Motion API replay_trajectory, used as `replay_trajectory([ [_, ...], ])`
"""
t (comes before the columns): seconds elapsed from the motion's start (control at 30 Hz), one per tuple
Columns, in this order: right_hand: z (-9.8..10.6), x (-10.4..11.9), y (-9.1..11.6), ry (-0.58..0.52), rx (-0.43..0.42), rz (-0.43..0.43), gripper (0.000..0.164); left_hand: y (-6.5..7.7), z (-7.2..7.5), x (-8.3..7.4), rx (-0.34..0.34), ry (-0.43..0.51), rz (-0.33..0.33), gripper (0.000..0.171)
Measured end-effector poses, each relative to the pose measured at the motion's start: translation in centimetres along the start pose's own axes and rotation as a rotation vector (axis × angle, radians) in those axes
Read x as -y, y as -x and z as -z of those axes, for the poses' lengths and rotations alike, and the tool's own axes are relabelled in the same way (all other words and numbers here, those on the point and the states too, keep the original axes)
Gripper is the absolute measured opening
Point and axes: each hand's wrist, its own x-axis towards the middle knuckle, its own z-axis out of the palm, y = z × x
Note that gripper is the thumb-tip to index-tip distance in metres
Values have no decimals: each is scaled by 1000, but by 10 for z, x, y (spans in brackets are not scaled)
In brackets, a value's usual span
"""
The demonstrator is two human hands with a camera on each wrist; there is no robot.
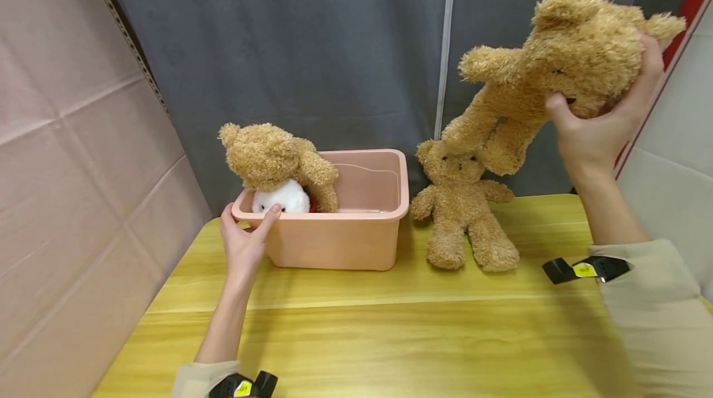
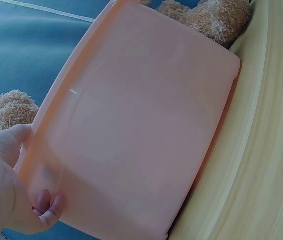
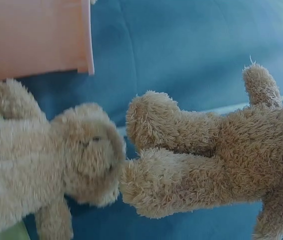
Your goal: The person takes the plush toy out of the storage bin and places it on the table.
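Observation:
My left hand point(image 1: 245, 240) grips the left end of a pink plastic bin point(image 1: 334, 243), thumb over the rim and fingers around the outer side. Inside the bin, a tan teddy bear point(image 1: 267, 153) leans over a white plush toy point(image 1: 286, 197) with dark eyes, close to the thumb. On the right, my right hand point(image 1: 607, 113) holds a second tan teddy bear point(image 1: 590, 45) by its head, up in the air. Its legs hang over the head of a third teddy bear point(image 1: 459, 206), which sits upright on the table just right of the bin.
The yellow wood-grain table point(image 1: 390, 336) stretches in front of the bin. Behind it hangs a dark grey curtain point(image 1: 306, 45). A pale tiled panel point(image 1: 72, 138) stands at the left, a white wall point(image 1: 676, 169) at the right.

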Motion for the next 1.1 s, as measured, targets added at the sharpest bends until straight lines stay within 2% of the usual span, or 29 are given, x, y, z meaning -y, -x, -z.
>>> replay_trajectory([
  [0.13, 14, -11, -2, 69, 25, 12, 74, 6, -1, -10, 4, 4, 0, 83],
  [0.53, 44, -37, 4, 298, 85, -70, 64, 5, 0, -8, 3, -10, 1, 85],
  [0.73, 65, -73, 13, 406, 157, -86, 61, 4, 1, -6, 2, -11, 9, 85],
  [0.9, 85, -104, 23, 499, 259, -215, 67, -6, 1, 11, -2, -11, -16, 87],
  [1.0, 93, -113, 27, 541, 331, -316, 71, -10, 0, 18, -4, -3, -27, 87],
  [1.1, 97, -120, 29, 584, 397, -379, 74, -11, -1, 20, -10, 6, -36, 86],
])
